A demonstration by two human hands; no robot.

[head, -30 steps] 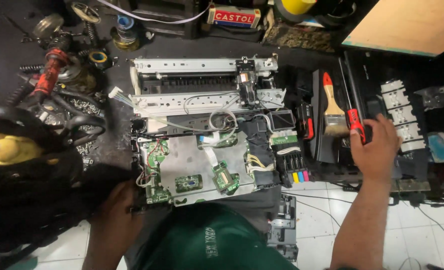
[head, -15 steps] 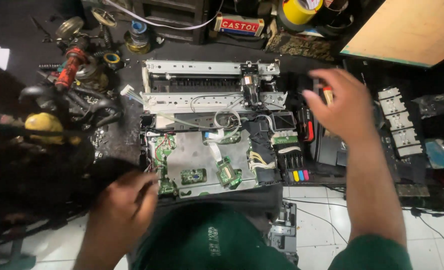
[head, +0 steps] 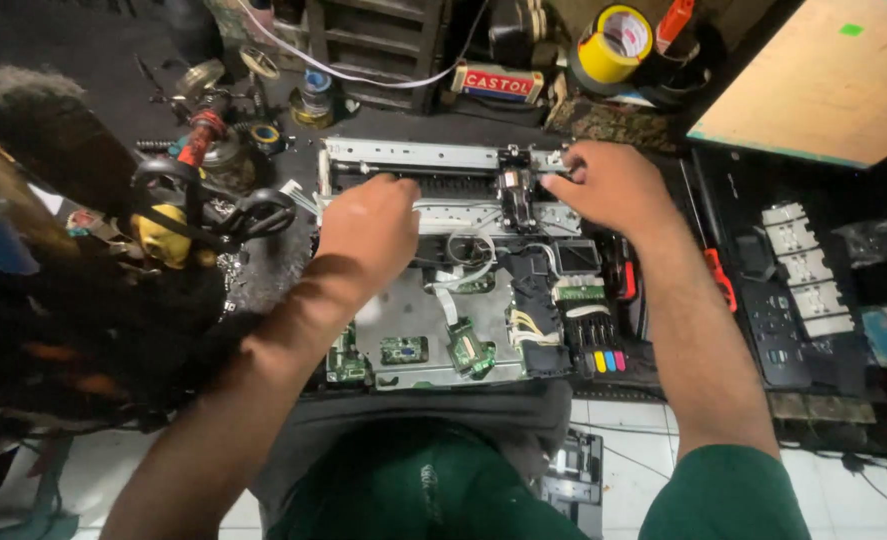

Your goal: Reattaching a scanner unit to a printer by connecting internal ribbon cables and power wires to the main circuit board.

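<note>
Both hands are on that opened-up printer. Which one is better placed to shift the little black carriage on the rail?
Probably the right hand: its fingers lie on the metal rail right beside the carriage. The left hand rests further along the printer, apart from the carriage.

The opened printer (head: 463, 270) lies flat on the dark bench with its cover off, long side running left to right. Along its far edge sits a pale metal carriage frame (head: 433, 160) with a dark slotted strip below it, and a black print carriage (head: 515, 190) stands on the rail towards the right. Nearer, a bare grey metal base plate (head: 403, 310) carries small green circuit boards (head: 403, 350) and loose white ribbon cables (one curls in a loop near the middle). At the right end sits a black ink block with a row of yellow, magenta, cyan and black cartridges (head: 608, 360).
</note>
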